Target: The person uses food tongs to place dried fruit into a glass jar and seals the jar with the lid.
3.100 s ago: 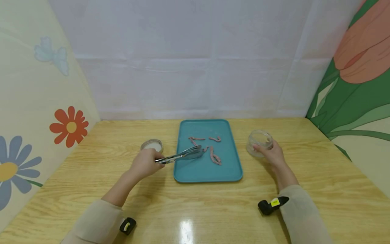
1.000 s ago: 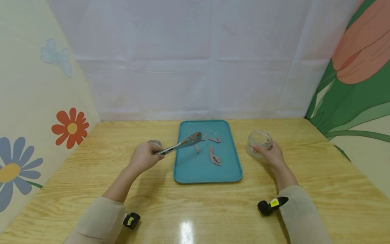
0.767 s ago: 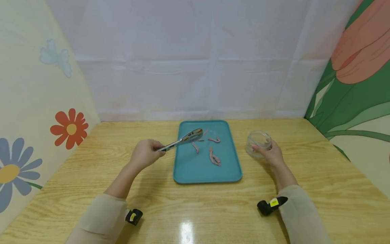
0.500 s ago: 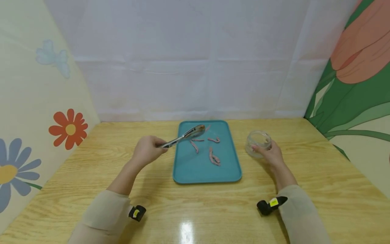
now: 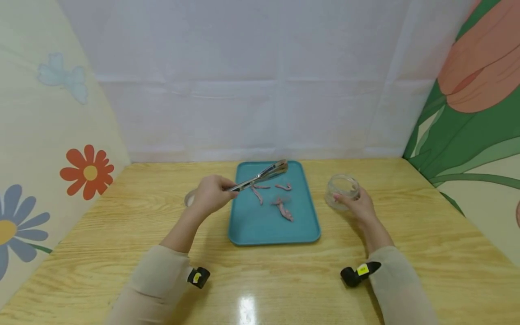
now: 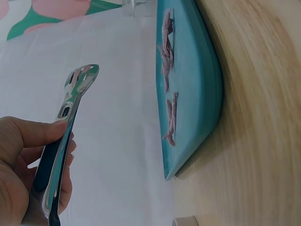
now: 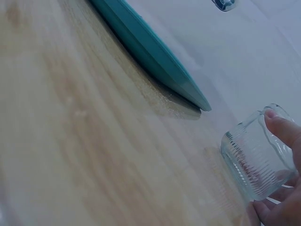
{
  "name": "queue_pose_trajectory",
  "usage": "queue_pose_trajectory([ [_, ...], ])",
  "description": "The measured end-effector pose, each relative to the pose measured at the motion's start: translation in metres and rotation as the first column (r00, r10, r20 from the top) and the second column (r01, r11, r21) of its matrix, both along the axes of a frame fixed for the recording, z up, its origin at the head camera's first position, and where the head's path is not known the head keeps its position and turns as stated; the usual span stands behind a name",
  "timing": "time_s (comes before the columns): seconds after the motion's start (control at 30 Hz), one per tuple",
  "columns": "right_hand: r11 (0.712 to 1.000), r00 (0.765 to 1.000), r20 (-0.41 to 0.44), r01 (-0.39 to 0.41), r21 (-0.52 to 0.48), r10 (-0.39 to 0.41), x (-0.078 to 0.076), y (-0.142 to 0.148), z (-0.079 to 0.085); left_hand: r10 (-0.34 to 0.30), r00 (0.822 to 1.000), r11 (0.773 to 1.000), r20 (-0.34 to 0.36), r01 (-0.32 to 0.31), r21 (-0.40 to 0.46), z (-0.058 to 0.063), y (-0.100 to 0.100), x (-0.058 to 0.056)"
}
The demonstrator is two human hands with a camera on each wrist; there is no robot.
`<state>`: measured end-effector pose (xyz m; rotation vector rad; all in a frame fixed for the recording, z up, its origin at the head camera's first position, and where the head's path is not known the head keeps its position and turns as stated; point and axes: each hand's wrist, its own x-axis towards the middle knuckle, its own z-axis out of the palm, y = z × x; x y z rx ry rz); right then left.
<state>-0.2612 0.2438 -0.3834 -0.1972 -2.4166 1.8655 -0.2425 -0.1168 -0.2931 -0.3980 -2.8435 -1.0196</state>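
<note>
My left hand (image 5: 213, 195) grips metal tongs (image 6: 70, 110), held above the far part of the blue tray (image 5: 272, 234). Nothing shows between their tips in the left wrist view. Several thin pink, meat-like strips lie on the tray: a curved one (image 5: 283, 187), a pair (image 5: 257, 194) to the left and a clump (image 5: 286, 213) near the middle. A blurred strip (image 5: 280, 200) is at the clump's far end, apart from the tongs. Right of the tray, my right hand (image 5: 359, 205) holds a clear ribbed glass jar (image 7: 256, 155), its mouth uncovered. Reddish marks show through its wall; I cannot tell what they are.
A round lid-like piece (image 5: 188, 197) lies left of the tray, partly hidden by my left hand. The wooden table (image 5: 284, 280) ends at a white cloth backdrop (image 5: 243, 113). Flower-printed panels (image 5: 87, 171) stand at both sides.
The tongs rose from the tray with a strip hanging below them, then moved right and away. That strip has dropped from the tongs onto or just over the clump. My right hand keeps its place.
</note>
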Motion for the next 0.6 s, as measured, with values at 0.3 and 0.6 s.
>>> queue_pose_trajectory([
  [0.3, 1.0, 1.0, -0.005, 0.002, 0.009, -0.002, 0.0, 0.0, 0.001, -0.014, 1.0, 1.0, -0.014, 0.014, -0.015, -0.004, 0.005, 0.0],
  [0.6, 1.0, 1.0, 0.015, -0.002, 0.013, 0.002, 0.003, 0.002, 0.002, -0.027, 1.0, 0.999, 0.016, 0.027, -0.028, -0.011, 0.003, 0.001],
])
